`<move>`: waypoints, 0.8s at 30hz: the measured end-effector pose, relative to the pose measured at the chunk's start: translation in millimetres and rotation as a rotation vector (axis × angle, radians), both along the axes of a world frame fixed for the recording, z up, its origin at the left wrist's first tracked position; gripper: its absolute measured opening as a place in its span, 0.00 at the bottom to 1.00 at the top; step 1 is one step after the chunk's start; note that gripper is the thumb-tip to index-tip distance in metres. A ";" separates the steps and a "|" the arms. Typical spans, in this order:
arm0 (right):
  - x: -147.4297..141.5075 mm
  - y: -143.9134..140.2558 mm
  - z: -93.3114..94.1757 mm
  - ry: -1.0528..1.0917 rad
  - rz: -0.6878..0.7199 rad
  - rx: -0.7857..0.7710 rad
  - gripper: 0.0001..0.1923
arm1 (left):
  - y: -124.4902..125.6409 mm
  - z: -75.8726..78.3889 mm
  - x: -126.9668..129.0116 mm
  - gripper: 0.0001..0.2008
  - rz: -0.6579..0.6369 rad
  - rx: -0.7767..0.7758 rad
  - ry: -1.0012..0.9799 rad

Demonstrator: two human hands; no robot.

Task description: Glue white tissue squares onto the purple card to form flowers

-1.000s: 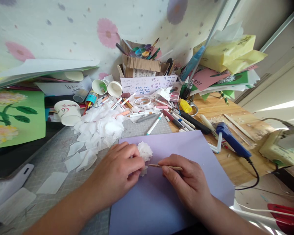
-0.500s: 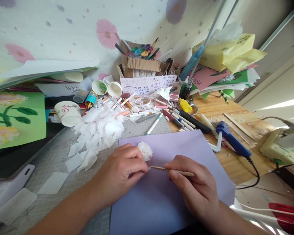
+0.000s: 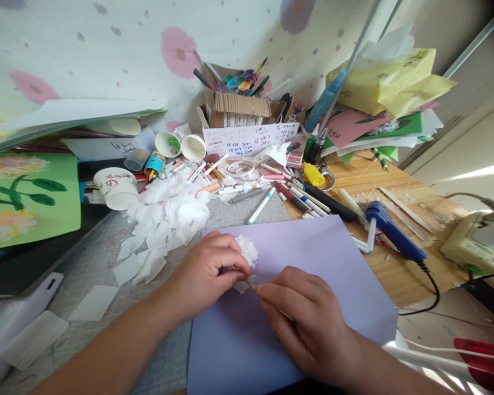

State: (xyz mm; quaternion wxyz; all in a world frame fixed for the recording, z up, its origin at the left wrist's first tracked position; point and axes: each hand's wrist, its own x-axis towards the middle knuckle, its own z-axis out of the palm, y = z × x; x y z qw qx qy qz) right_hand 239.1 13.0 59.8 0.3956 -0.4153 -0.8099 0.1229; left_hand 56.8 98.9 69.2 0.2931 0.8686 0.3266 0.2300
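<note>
On the purple sheet of paper [image 3: 337, 258] sits a ruffled white tissue-paper flower [image 3: 247, 250], partly behind the fingers of my left hand [image 3: 208, 269]. Thumb and forefinger of that hand pinch a small white tissue piece [image 3: 242, 286] just below the flower. My right hand [image 3: 304, 312] is closed round a thin wooden stick [image 3: 252, 285], most of it hidden by the fingers. The stick's pointed tip meets the tissue piece close to the left fingertips.
Loose white tissue squares [image 3: 168, 214] are heaped on the grey cutting mat [image 3: 148, 340]. Several markers [image 3: 260, 206] lie behind the sheet. A blue glue gun [image 3: 395, 233] with a cord is at the right, near a power strip [image 3: 473, 241]. Paper cups [image 3: 117, 189] stand at the left.
My right hand has moved left and turned, bringing the stick's tip down against the tissue piece. My left fingers have shifted slightly, and more of the tissue piece shows.
</note>
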 end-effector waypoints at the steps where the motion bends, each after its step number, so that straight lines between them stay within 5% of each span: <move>1: -0.5 0.0 -0.6 -0.022 -0.001 -0.009 0.11 | 0.5 -0.4 0.3 0.08 0.003 -0.011 -0.004; 15: -7.7 0.3 -2.9 -0.150 -0.085 0.042 0.11 | -5.9 -1.0 -2.8 0.08 0.008 0.213 0.137; 24: 0.5 -4.2 -0.2 0.148 -0.076 0.056 0.11 | -9.9 -0.4 -7.2 0.08 -0.002 0.225 0.169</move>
